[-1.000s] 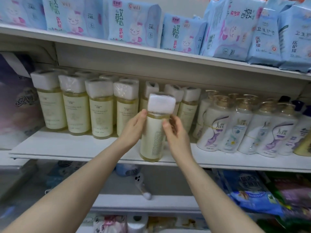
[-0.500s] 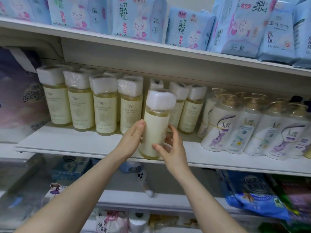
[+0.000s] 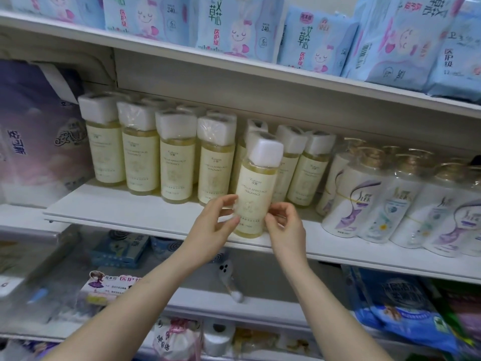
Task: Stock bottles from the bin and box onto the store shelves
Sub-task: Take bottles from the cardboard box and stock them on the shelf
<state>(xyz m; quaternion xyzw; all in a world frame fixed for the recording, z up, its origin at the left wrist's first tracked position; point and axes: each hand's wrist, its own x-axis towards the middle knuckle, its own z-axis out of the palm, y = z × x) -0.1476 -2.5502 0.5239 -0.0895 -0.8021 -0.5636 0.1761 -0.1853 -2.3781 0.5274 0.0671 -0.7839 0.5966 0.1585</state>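
A pale yellow bottle [image 3: 253, 188] with a white square cap stands, tilted slightly right, near the front edge of the middle shelf [image 3: 135, 217]. My left hand [image 3: 213, 225] holds its lower left side with curled fingers. My right hand [image 3: 285, 227] pinches its lower right side. Behind it stands a row of several matching yellow bottles [image 3: 177, 162], caps wrapped in plastic film.
White shampoo bottles with gold pumps [image 3: 369, 201] fill the shelf's right part. Blue pad packs [image 3: 234, 27] line the top shelf. Large tissue packs [image 3: 31, 142] sit at the left. Lower shelves hold mixed goods and blue bags [image 3: 406, 313].
Both hands slid down from the bottle's upper body to its lower part. The bottle now shows its label to the front and leans a little right.
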